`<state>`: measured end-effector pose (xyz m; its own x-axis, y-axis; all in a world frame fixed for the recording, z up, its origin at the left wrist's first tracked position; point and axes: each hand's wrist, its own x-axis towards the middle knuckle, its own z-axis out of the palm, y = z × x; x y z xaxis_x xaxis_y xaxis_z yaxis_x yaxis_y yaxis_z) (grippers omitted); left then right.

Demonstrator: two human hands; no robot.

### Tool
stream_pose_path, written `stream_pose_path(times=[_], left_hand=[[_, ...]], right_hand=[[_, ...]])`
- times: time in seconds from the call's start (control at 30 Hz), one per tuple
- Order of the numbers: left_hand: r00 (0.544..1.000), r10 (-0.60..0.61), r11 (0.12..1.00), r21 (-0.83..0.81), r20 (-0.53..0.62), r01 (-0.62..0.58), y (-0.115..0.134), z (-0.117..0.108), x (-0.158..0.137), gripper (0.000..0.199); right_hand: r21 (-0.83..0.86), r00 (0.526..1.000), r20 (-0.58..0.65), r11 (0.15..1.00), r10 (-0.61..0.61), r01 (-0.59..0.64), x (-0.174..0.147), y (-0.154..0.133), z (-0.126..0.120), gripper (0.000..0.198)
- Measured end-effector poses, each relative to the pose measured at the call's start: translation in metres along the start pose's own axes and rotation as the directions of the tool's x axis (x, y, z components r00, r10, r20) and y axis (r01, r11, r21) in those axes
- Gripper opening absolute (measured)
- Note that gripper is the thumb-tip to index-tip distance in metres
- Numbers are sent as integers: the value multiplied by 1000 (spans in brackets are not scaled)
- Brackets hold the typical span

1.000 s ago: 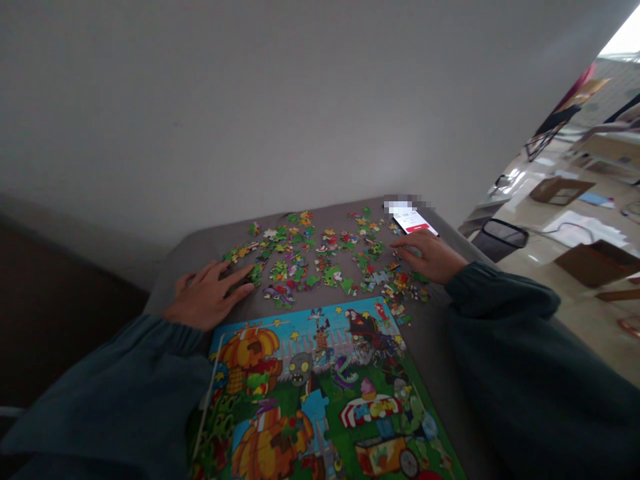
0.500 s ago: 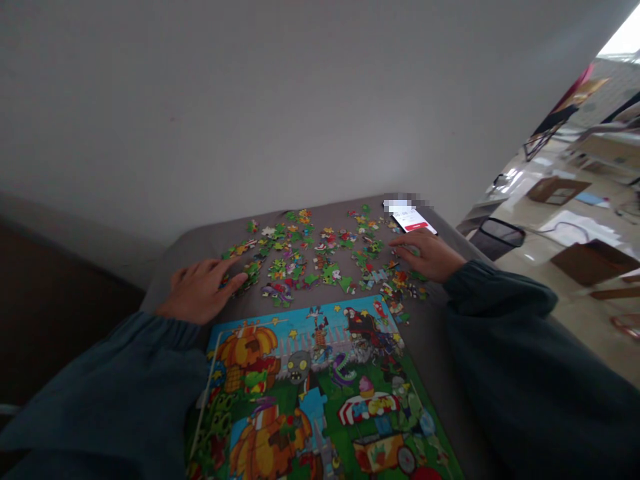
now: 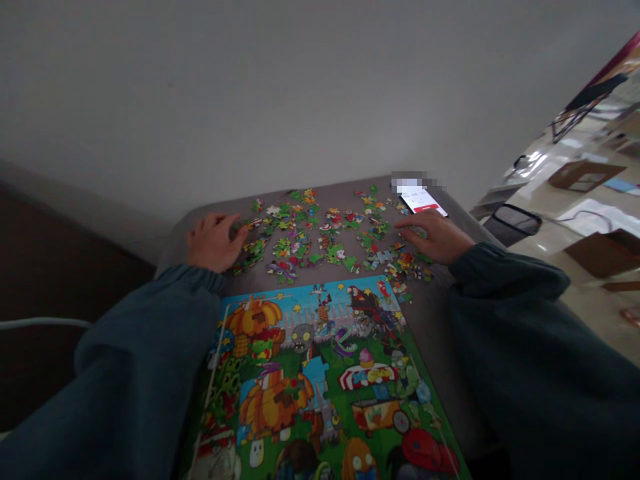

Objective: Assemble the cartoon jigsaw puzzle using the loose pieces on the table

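Several loose colourful puzzle pieces (image 3: 320,240) lie scattered over the far half of a grey table (image 3: 440,333). My left hand (image 3: 215,240) rests at the left edge of the scatter, fingers curled, fingertips touching pieces; I cannot see a piece gripped in it. My right hand (image 3: 434,237) lies flat at the right edge of the scatter, fingers spread over some pieces. A large cartoon puzzle board (image 3: 320,380) with pumpkins and a zombie lies near me between my two dark teal sleeves.
A lit phone (image 3: 424,200) lies at the table's far right corner, just beyond my right hand. A plain wall stands right behind the table. To the right, a black bin (image 3: 513,223) and cardboard boxes (image 3: 595,250) sit on a shiny floor.
My left hand slid farther away along the left side of the pieces and its fingers curled in. My right hand stayed in place. The view shifted down, showing more of the puzzle board.
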<state>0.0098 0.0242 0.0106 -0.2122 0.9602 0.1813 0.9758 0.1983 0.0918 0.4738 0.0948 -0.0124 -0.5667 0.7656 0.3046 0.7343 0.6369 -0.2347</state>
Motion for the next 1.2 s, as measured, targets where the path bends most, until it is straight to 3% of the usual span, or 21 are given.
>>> stream_pose_path(times=[0.23,0.5,0.63,0.77,0.87,0.97,1.07,1.2], left_hand=[[999,12,995,-95,35,-8,-2,9,5,41],[991,-17,970,-243,-132,-16,-2,-2,-5,63],[989,94,951,-282,-117,-124,6,-19,-29,63],[962,271,917,-313,33,-247,13,-41,-57,61],[878,426,865,-383,218,-324,15,-53,-80,55],[687,618,748,-554,382,-365,19,-58,-109,42],[528,770,600,-690,358,-406,29,-57,-140,35],[435,843,508,-737,317,-446,39,-56,-165,52]], right_hand=[[-9,1000,10,1000,0,0,1,1,-2,35],[-24,1000,-1,999,-31,30,1,1,-4,37],[-21,999,13,999,-40,40,1,-3,-7,36],[-28,999,10,998,-48,48,1,-5,-8,36],[-32,999,4,998,-49,49,1,-6,-8,36],[-29,999,9,998,-47,47,1,-7,-8,36],[-28,999,20,999,-43,43,1,-8,-9,35],[-19,998,46,999,-36,36,2,-8,-9,35]])
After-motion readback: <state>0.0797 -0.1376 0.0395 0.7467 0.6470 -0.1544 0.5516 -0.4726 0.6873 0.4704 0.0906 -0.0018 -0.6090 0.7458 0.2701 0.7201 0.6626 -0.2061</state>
